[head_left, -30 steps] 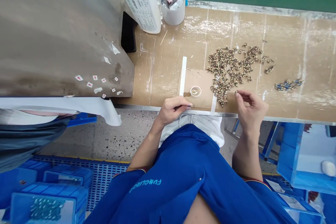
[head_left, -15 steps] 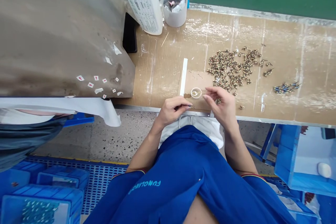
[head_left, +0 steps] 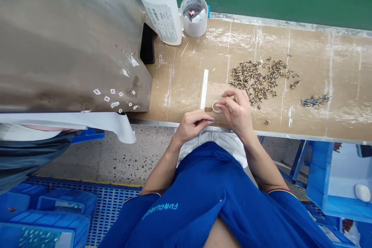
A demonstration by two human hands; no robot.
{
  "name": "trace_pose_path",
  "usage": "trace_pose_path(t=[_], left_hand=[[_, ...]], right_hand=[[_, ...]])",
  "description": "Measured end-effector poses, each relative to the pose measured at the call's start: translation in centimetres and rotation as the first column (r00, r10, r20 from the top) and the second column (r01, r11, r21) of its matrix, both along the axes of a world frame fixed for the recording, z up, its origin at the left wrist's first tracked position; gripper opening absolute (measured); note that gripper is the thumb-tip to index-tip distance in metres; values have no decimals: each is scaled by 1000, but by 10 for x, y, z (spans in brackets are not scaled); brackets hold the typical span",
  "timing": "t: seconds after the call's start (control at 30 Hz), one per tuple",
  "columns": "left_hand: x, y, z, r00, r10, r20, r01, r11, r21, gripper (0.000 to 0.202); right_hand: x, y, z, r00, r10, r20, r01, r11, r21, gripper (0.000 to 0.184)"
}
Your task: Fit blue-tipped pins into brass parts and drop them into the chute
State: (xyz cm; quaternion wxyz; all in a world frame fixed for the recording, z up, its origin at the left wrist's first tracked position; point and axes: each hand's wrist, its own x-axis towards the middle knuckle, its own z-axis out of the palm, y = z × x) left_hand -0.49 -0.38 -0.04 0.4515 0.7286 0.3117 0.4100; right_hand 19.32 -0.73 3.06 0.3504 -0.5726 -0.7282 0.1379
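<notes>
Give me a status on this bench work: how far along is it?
Apparently done: a small bunch of blue-marked metal parts lying apart on the brown cardboard bench cover. In hand: the right hand curves over a small clear round dish; the left hand pinches something too thin to make out. Left: a far larger scatter of loose brass parts.

The bench (head_left: 319, 42) is carrying a bottle (head_left: 159, 7) and a cup (head_left: 194, 16) at its far edge, the cup standing right of the bottle. A pile of metal parts (head_left: 255, 79) is lying right of a strip (head_left: 204, 89), with a ring (head_left: 214, 106) sitting between them.
</notes>
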Motion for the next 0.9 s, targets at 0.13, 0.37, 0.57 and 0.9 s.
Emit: trace_pose_path(t=[0.13,0.37,0.57,0.9], left_hand=[[1,0,0,1000,-14,11,14,1000,2,8],[2,-1,1,998,18,-52,-22,997,-68,12],[3,0,3,997,1,-82,-10,993,-113,12],[4,0,6,996,-4,-87,-7,991,-131,14]], right_hand=[[6,-1,4,998,30,58,-30,1000,-1,18],[7,-10,3,941,-98,-325,60,990,-126,21],[3,-28,10,855,-240,-460,99,946,-310,22],[-1,-29,12,910,-185,-371,78,955,-285,19]])
